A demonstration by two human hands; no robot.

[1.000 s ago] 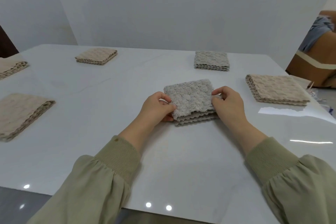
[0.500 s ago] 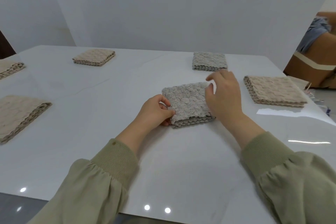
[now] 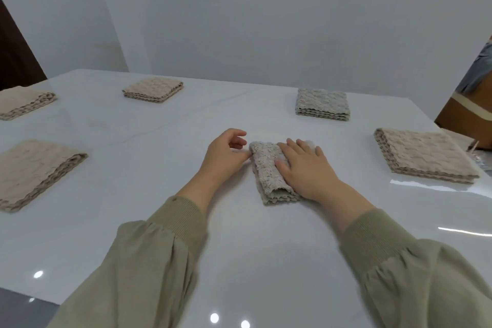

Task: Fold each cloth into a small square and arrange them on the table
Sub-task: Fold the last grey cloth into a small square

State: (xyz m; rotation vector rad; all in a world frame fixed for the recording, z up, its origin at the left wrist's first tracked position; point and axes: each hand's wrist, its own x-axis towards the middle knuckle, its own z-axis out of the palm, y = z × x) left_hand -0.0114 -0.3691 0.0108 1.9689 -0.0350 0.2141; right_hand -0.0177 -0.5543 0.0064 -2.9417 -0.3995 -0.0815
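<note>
One grey cloth (image 3: 266,168) — beneath flat right hand (image 3: 306,170), left hand (image 3: 225,157) alongside

The right part of the grey folded cloth (image 3: 263,168) is covered by the right hand (image 3: 306,170). The near-left beige cloth (image 3: 34,168) and far-left beige cloth (image 3: 24,101) are cut off by the left edge, and the cardboard box (image 3: 468,114) by the right edge. Whether the left hand (image 3: 226,157) pinches the cloth cannot be determined.

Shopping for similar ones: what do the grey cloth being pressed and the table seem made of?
The grey cloth is likely soft microfibre, matte, with nubbly pile and wavy edges. The table looks like a glossy white stone or stone-look slab; it mirrors lights and shows faint veins.
</note>
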